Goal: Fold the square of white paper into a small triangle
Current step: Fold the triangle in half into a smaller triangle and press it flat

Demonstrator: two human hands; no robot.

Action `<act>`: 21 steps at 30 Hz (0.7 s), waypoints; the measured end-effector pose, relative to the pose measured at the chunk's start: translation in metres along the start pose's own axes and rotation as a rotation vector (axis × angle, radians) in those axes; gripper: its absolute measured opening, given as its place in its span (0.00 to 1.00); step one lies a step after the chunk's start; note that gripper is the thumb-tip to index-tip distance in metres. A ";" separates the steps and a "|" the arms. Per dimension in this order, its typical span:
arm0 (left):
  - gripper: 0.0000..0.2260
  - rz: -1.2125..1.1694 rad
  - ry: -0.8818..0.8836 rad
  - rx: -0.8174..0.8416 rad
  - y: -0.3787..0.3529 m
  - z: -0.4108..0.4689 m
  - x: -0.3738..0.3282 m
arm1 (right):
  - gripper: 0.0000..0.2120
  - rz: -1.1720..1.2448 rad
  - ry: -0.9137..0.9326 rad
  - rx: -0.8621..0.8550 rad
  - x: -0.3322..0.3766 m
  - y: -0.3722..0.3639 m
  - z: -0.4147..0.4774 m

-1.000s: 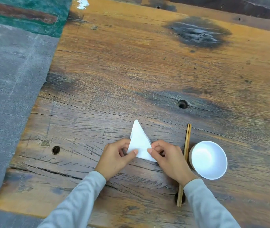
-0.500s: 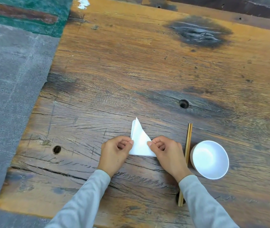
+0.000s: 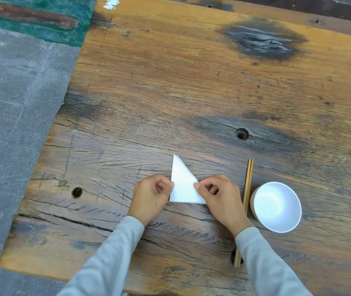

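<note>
The white paper (image 3: pixel 182 185) lies folded into a small triangle on the wooden table (image 3: pixel 191 92), its sharp tip pointing away from me. At that tip two layers show slightly apart. My left hand (image 3: pixel 152 194) pinches the triangle's left edge between thumb and forefinger. My right hand (image 3: pixel 219 195) pinches the right slanted edge with its fingertips and covers the lower right corner.
A pair of wooden chopsticks (image 3: pixel 247 184) lies just right of my right hand, pointing away from me. An empty white bowl (image 3: pixel 277 207) stands right of them. The table's left edge drops to a grey floor (image 3: pixel 10 124).
The paper's upper flap has come down and the triangle now lies flatter. Both hands have shifted slightly up along its edges and closed their pinch on it.
</note>
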State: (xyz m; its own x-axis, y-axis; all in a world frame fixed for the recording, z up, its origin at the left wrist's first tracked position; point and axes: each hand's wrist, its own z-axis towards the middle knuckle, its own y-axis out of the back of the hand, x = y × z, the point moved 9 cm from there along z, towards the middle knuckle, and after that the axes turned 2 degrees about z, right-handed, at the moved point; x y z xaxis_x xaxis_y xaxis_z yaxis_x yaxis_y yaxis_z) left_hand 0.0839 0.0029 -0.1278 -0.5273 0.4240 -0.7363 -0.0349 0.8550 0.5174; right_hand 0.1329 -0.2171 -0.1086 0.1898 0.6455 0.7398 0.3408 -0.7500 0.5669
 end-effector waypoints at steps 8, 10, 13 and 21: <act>0.09 0.127 0.000 0.004 0.002 0.000 -0.003 | 0.04 -0.002 -0.024 -0.005 0.001 0.000 0.000; 0.09 0.149 0.012 0.005 0.002 0.002 -0.004 | 0.05 0.000 -0.034 -0.004 0.001 -0.001 0.000; 0.10 0.168 0.017 0.006 0.002 0.003 -0.006 | 0.06 -0.009 -0.039 -0.005 0.000 -0.001 0.000; 0.09 0.203 0.009 0.002 0.001 0.004 -0.010 | 0.07 -0.013 -0.041 -0.008 -0.001 0.000 -0.001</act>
State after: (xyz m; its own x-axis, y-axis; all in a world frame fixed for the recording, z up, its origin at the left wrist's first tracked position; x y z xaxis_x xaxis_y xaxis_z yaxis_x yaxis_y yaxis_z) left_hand 0.0920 0.0006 -0.1218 -0.5313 0.5849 -0.6129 0.0743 0.7528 0.6540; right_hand 0.1322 -0.2174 -0.1091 0.2227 0.6607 0.7168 0.3364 -0.7422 0.5796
